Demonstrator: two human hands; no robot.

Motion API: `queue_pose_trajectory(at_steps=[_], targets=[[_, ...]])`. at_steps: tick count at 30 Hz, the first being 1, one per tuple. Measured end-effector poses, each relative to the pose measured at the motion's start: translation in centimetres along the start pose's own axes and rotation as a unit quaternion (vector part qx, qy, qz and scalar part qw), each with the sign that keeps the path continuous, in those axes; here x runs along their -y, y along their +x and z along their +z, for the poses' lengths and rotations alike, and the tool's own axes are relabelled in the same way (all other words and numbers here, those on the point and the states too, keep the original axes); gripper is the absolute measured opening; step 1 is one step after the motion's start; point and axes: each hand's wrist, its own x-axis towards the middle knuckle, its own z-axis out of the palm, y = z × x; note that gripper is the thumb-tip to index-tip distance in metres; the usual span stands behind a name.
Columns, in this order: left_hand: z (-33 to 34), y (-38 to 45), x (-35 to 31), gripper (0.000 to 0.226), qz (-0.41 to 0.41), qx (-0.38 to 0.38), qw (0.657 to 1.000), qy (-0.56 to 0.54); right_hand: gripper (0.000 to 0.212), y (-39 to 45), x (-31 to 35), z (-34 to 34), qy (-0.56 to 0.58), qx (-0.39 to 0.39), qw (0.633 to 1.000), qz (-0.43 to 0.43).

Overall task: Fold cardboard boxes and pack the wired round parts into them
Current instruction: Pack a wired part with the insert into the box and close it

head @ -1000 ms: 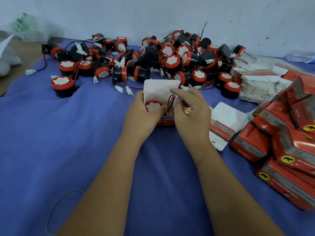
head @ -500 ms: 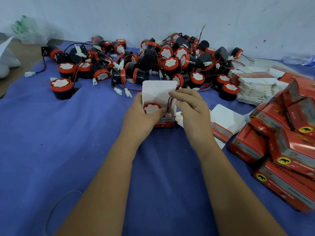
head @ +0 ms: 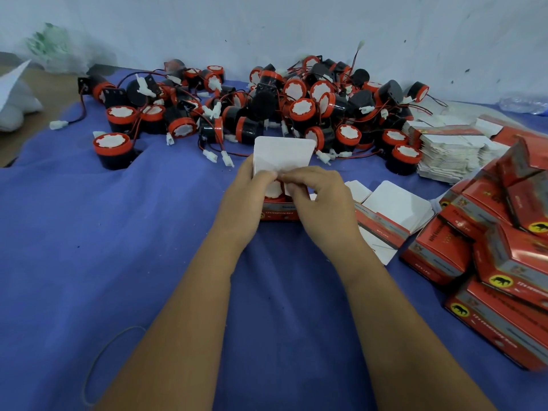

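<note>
Our left hand (head: pixel 247 200) curls round the left side of a small red box (head: pixel 278 213) that stands on the blue cloth (head: pixel 89 232), thumb bent over its top. Our right hand (head: pixel 321 203) closes on the box from the right, and its fingers (head: pixel 299 176) press a white side flap down toward the left thumb, so the fingertips of both hands nearly meet over the opening. Between them we see a sliver of a round part (head: pixel 272 189) sitting inside the box, its white face ringed in red. The box's white lid flap (head: pixel 283 157) stands upright behind our fingers, not yet folded down.

Just beside the right hand, a few flat unfolded boxes (head: pixel 394 212) lie on the cloth, white insides up. Further right, a heap of closed red boxes (head: pixel 504 262) with a yellow animal badge is piled loosely, some tilted. Behind that heap sits a stack of flat white box blanks (head: pixel 453 152).

Across the back, against the pale wall (head: pixel 267 25), lies a large pile of round parts (head: pixel 281 105), black bodies with red rims, tangled in red and black wires with white plugs. One such part (head: pixel 111 149) stands apart at the left. A thin loop of wire or band (head: pixel 100 360) rests on the cloth near our left forearm.
</note>
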Motion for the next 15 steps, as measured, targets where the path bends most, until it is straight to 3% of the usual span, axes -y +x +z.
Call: queue_pose_trajectory(at_steps=[6,8,9,11,15], targets=[[-0.1,-0.3,-0.1,0.038,0.042,0.003,0.998,0.038,0.023,0.1,0.5,0.0,0.017,-0.013,0.997,0.075],[-0.4,-0.3,-0.8,0.031,0.005,0.009,0.997,-0.072,0.033,0.0,0.8,0.0,0.073,-0.015,0.992,0.104],[-0.6,-0.2,-0.9,0.039,-0.009,-0.003,0.995,-0.103,0.039,-0.1,0.9,-0.1,0.090,-0.017,0.989,0.114],[-1.3,0.3,-1.0,0.043,-0.022,-0.009,0.997,-0.072,0.054,-0.1,0.9,-0.2,0.101,-0.019,0.987,0.122],[-1.5,0.2,-0.4,0.023,0.025,0.037,0.999,0.019,0.083,-0.2,0.7,-0.2,0.122,-0.017,0.985,0.120]])
